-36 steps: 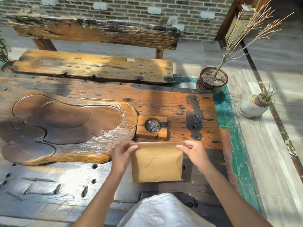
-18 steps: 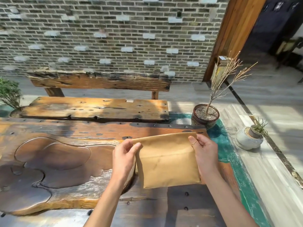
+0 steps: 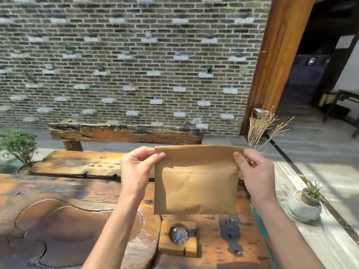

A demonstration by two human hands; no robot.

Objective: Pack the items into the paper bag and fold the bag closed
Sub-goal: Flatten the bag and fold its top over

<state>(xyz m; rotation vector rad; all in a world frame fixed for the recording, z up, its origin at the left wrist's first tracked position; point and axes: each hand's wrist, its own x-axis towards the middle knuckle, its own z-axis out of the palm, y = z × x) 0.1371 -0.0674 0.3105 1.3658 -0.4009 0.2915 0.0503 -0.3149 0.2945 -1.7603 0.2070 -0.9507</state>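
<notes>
A flat brown paper bag (image 3: 196,183) hangs upright in the air above the wooden table (image 3: 223,239), its top edge folded over. My left hand (image 3: 138,169) pinches the bag's top left corner. My right hand (image 3: 252,171) pinches the top right corner. What the bag holds is hidden. Below it, a small square wooden block (image 3: 177,237) with a round hollow holding something shiny blue rests on the table.
A carved wooden tray (image 3: 64,226) lies at the left. A wooden bench (image 3: 124,133) and a brick wall stand behind. A white pot with a plant (image 3: 304,204) sits on the floor at the right, dry twigs (image 3: 266,129) behind my right hand, a green shrub (image 3: 18,144) at the far left.
Both hands have lifted the bag from the table up to chest height and farther away. The camera has tilted up, showing more of the wall.
</notes>
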